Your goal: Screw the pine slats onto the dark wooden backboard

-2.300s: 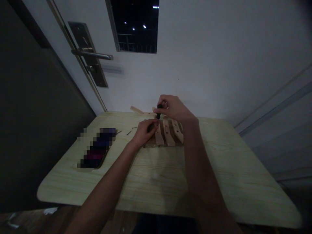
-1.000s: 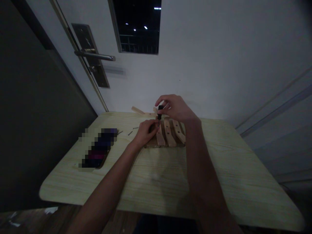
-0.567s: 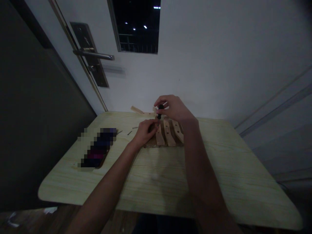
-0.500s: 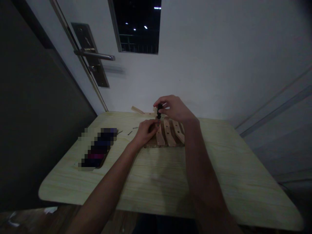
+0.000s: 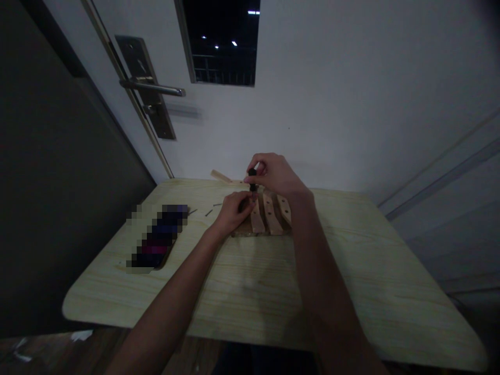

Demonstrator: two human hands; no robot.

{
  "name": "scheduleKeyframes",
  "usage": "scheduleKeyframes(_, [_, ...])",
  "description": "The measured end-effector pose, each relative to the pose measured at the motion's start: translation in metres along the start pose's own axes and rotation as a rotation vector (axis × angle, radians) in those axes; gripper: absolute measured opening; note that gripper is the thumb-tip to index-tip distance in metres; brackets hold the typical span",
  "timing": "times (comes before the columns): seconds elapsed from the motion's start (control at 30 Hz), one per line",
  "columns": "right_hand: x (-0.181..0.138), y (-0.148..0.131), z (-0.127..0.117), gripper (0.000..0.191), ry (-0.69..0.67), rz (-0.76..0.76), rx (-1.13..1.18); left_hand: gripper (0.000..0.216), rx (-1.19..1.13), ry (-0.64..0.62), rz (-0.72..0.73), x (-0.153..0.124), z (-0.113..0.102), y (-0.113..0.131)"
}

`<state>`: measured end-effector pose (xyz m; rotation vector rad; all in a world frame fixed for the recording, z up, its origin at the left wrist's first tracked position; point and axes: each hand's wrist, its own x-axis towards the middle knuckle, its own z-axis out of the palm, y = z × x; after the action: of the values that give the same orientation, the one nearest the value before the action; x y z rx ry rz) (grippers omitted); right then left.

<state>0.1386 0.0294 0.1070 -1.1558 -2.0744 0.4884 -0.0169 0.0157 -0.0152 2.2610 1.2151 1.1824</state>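
Observation:
In my right hand (image 5: 271, 172) is a small screwdriver with a black handle (image 5: 252, 179), held upright, fingers closed around its top. Its tip points down at the end of a pale wooden strip (image 5: 257, 221) with holes in it. My left hand (image 5: 235, 205) rests on the brown wooden board (image 5: 242, 229), thumb and fingertips pinched at the screwdriver's tip. What they grip there is too small to make out. Further pale, bent strips with holes (image 5: 271, 216) lie side by side on the board, the rightmost partly behind my right forearm.
Several loose screws (image 5: 209, 212) lie left of my left hand. Nearby is a blurred-out phone (image 5: 160, 237). A loose pale wooden piece (image 5: 221, 176) sits at the back edge of the table (image 5: 250, 291). Behind stands a white door with a metal handle (image 5: 156, 88).
The screwdriver stands more upright and a little lower, and my right wrist has shifted slightly left, with the forearm covering more of the rightmost strip. My left hand stays in place.

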Motion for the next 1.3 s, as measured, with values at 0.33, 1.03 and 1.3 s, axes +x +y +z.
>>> scheduleKeyframes(0.33, [-0.0006, 0.0035, -0.0019, 0.019, -0.08, -0.075, 0.058, 0.03, 0.016, -0.011, -0.012, 0.0003, -0.0001, -0.0006])
scheduleKeyframes(1.03, [0.0, 0.0052, -0.0018, 0.017, -0.018, 0.011, -0.098, 0.028, 0.018, -0.002, -0.006, 0.0, -0.0017, 0.0024])
scheduleKeyframes(1.3, [-0.0009, 0.0049, -0.0041, 0.011, -0.036, -0.079, -0.054, 0.03, 0.019, -0.01, 0.002, 0.0007, -0.0016, 0.0018])
